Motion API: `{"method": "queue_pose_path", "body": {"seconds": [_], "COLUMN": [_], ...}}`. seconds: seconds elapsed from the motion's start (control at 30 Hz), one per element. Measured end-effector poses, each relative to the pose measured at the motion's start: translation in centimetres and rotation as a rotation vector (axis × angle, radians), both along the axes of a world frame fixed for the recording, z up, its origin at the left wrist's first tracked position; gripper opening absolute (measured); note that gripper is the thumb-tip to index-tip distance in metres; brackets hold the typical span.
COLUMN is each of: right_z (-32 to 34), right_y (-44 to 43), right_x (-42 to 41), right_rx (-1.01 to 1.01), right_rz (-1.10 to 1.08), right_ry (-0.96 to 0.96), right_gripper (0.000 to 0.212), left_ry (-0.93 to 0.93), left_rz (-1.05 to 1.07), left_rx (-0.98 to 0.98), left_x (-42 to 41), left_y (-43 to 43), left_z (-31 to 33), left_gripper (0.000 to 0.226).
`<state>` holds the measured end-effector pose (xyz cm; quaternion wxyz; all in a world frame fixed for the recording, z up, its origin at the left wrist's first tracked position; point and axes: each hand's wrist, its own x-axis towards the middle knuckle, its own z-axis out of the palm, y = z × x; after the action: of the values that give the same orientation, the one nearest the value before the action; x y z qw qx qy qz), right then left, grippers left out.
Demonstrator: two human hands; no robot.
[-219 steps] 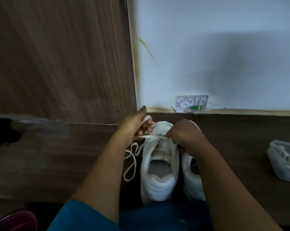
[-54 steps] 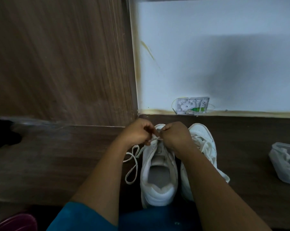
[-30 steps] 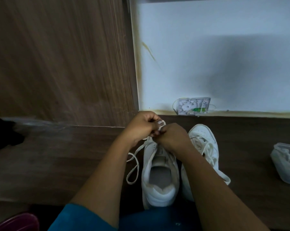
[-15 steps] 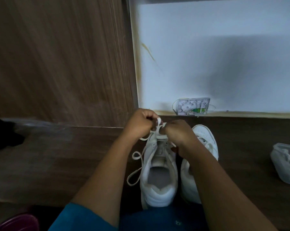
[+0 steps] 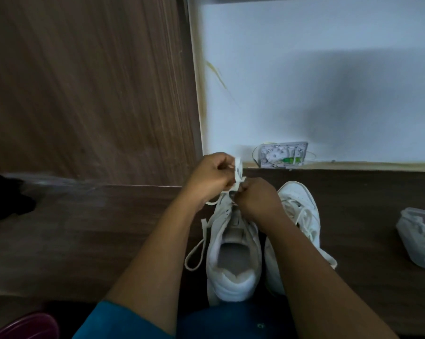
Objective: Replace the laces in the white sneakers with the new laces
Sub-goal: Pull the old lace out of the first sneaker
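On the dark surface (image 5: 108,228), heel toward the body: white sneaker (image 5: 233,253). Above its toe end, left hand (image 5: 212,176) grip curled tight round the lace (image 5: 238,171), held upright; right hand (image 5: 258,201) grip pinching the same lace just below, possibly at an eyelet. Slack loop trailing left of the sneaker. Just right of it, second sneaker (image 5: 302,211); well apart to the right, plastic bag (image 5: 419,238).

The left hand (image 5: 212,176) and the right hand (image 5: 258,201) meet over the front of the nearer white sneaker (image 5: 233,265). Each pinches the white lace (image 5: 238,171), and a short piece of it stands up between them. Its loose length trails down the shoe's left side onto the dark wood floor (image 5: 108,241). The second sneaker (image 5: 302,209), laced, stands just beside it on the right. A clear plastic bag (image 5: 419,238) lies well apart.
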<state>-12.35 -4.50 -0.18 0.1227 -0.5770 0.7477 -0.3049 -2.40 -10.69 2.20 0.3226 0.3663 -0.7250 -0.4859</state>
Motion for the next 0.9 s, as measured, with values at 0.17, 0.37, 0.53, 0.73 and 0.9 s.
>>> {"method": "queue_pose_path", "body": {"seconds": [0.17,0.37,0.53,0.73,0.9], "right_z": [-0.1,-0.2,-0.1,0.5,1.5], "right_y": [-0.5,-0.5,-0.6,-0.5,0.2], "right_x": [-0.2,-0.2,-0.2,0.1,0.2], "right_rx": [-0.005,-0.036,-0.051,-0.166,-0.034], "right_rz": [-0.118,-0.140,-0.183,-0.203,-0.189], "right_ry": [-0.125,-0.286,-0.555,-0.798,-0.845], "right_gripper": [0.025,0.016,0.024,0.020,0.008], "left_ry": [-0.785,-0.566,-0.392,-0.387,0.058], "left_rz": [-0.218,-0.360,-0.348,-0.173,0.018], "left_rx": [0.118,0.110,0.105,0.055,0.096], "left_x": [1.9,1.6,1.7,1.2,0.6], "left_y": [-0.2,0.4,0.4,-0.5,-0.5], "left_z": [-1.6,-0.1,0.8,-2.0,-0.4], "left_gripper": [0.020,0.024,0.024,0.011,0.032]}}
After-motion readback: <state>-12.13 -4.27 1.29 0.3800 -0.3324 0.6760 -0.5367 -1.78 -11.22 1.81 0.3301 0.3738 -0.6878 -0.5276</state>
